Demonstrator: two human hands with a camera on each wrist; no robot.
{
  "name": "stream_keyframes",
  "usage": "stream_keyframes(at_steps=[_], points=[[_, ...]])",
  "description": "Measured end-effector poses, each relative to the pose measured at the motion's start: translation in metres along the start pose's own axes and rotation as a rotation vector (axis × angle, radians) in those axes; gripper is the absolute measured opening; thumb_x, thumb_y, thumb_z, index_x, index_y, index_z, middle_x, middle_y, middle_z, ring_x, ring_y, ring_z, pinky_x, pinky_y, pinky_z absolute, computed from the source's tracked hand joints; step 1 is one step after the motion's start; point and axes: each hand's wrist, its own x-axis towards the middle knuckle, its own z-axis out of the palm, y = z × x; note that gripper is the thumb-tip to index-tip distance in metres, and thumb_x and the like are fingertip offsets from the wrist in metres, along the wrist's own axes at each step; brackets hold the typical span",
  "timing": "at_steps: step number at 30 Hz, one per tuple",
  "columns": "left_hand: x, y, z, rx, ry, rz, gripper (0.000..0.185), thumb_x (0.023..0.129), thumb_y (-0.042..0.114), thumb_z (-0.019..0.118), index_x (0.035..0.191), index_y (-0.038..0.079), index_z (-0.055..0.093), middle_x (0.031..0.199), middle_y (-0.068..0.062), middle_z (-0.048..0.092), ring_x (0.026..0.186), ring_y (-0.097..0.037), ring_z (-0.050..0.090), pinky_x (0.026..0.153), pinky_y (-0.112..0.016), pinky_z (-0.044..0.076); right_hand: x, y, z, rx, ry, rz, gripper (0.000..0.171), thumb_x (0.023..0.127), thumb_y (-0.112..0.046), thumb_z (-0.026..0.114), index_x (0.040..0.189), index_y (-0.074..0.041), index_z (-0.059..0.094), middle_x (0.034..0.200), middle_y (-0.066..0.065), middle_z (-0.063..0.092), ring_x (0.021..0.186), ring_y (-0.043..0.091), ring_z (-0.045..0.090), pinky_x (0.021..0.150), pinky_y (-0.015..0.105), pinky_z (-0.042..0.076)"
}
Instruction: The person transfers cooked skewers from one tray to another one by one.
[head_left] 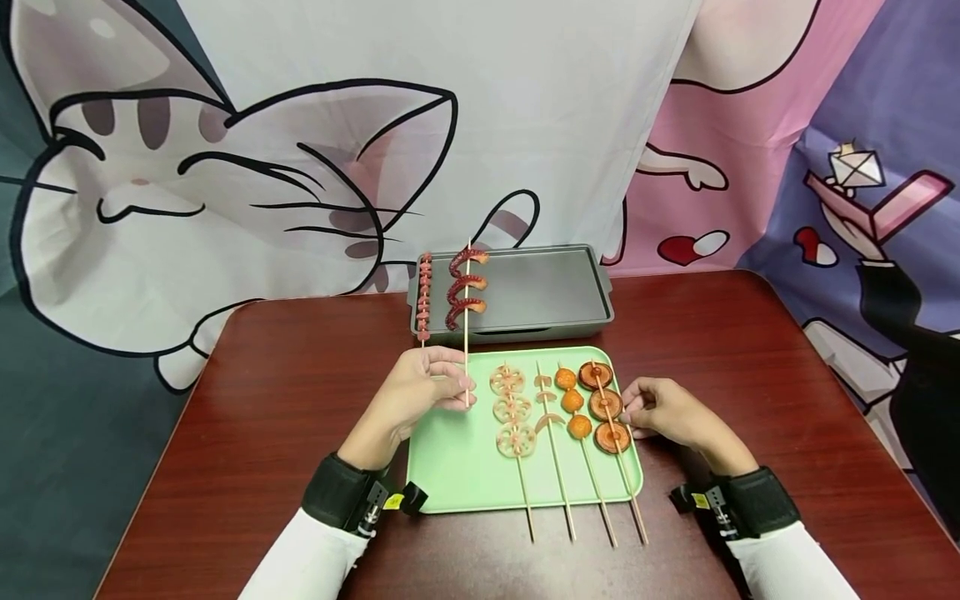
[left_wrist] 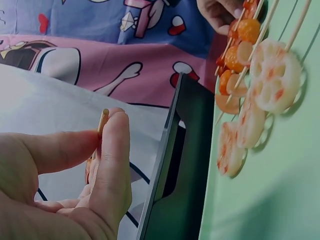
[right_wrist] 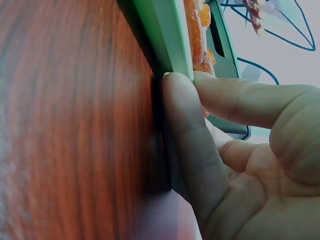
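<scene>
My left hand (head_left: 426, 388) pinches the lower end of a skewer of curled octopus tentacles (head_left: 467, 283), held upright over the far left of the green tray (head_left: 450, 467). In the left wrist view the stick's end (left_wrist: 104, 116) shows between thumb and finger. At the tray's right edge my right hand (head_left: 667, 410) pinches the rim, thumb and finger on either side of it in the right wrist view. On the tray lie a lotus root skewer (head_left: 515, 439), a skewer of thin pale curved pieces (head_left: 550, 421), an orange ball skewer (head_left: 579, 427) and a mushroom skewer (head_left: 612, 437).
A grey baking pan (head_left: 540, 287) stands behind the green tray, with a skewer of small pink-red pieces (head_left: 424, 296) at its left side. Both sit on a dark red-brown table (head_left: 300, 367). Printed cartoon cloth (head_left: 570, 108) hangs behind.
</scene>
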Motion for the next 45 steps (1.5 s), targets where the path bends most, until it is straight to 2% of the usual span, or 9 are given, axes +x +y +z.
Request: stream_keyframes(at_steps=[12, 26, 30, 36, 45], points=[[-0.015, -0.008, 0.004, -0.007, -0.083, 0.002, 0.034, 0.092, -0.017, 0.059, 0.124, -0.015, 0.048, 0.081, -0.008, 0.069, 0.069, -0.018, 0.074, 0.067, -0.034, 0.067, -0.002, -0.002, -0.001, 0.004, -0.004, -0.010, 0.016, 0.092, 0.009, 0.062, 0.106, 0.016, 0.056, 0.088, 0.013, 0.066, 0.076, 0.010, 0.066, 0.065, 0.026, 0.064], [-0.034, -0.021, 0.002, 0.070, -0.176, -0.031, 0.024, 0.091, -0.012, 0.066, 0.111, -0.012, 0.052, 0.082, -0.014, 0.072, 0.072, -0.022, 0.076, 0.072, -0.044, 0.067, 0.000, 0.001, 0.000, 0.019, -0.024, -0.010, 0.016, 0.092, 0.009, 0.061, 0.106, 0.015, 0.055, 0.087, 0.012, 0.065, 0.077, 0.011, 0.067, 0.066, 0.028, 0.065], [-0.038, -0.025, 0.001, 0.065, -0.210, -0.033, 0.022, 0.090, -0.013, 0.065, 0.108, -0.013, 0.052, 0.084, -0.021, 0.073, 0.073, -0.023, 0.077, 0.073, -0.044, 0.067, 0.000, 0.002, -0.001, 0.018, -0.015, -0.009, 0.016, 0.092, 0.010, 0.060, 0.105, 0.015, 0.055, 0.087, 0.012, 0.064, 0.077, 0.011, 0.067, 0.066, 0.027, 0.065], [-0.045, -0.033, 0.002, 0.075, -0.231, -0.050, 0.024, 0.089, -0.015, 0.063, 0.109, -0.017, 0.050, 0.080, -0.015, 0.071, 0.072, -0.026, 0.077, 0.071, -0.044, 0.067, -0.001, 0.001, -0.001, 0.025, -0.012, -0.002, 0.016, 0.092, 0.010, 0.061, 0.107, 0.015, 0.056, 0.088, 0.013, 0.064, 0.078, 0.011, 0.067, 0.067, 0.028, 0.065], [-0.054, -0.049, 0.005, 0.077, -0.256, -0.092, 0.027, 0.089, -0.011, 0.068, 0.109, -0.017, 0.051, 0.081, -0.017, 0.072, 0.072, -0.026, 0.077, 0.069, -0.041, 0.067, -0.001, 0.000, -0.001, 0.025, -0.009, 0.000, 0.016, 0.092, 0.010, 0.060, 0.107, 0.014, 0.056, 0.089, 0.014, 0.064, 0.078, 0.013, 0.067, 0.067, 0.028, 0.065]])
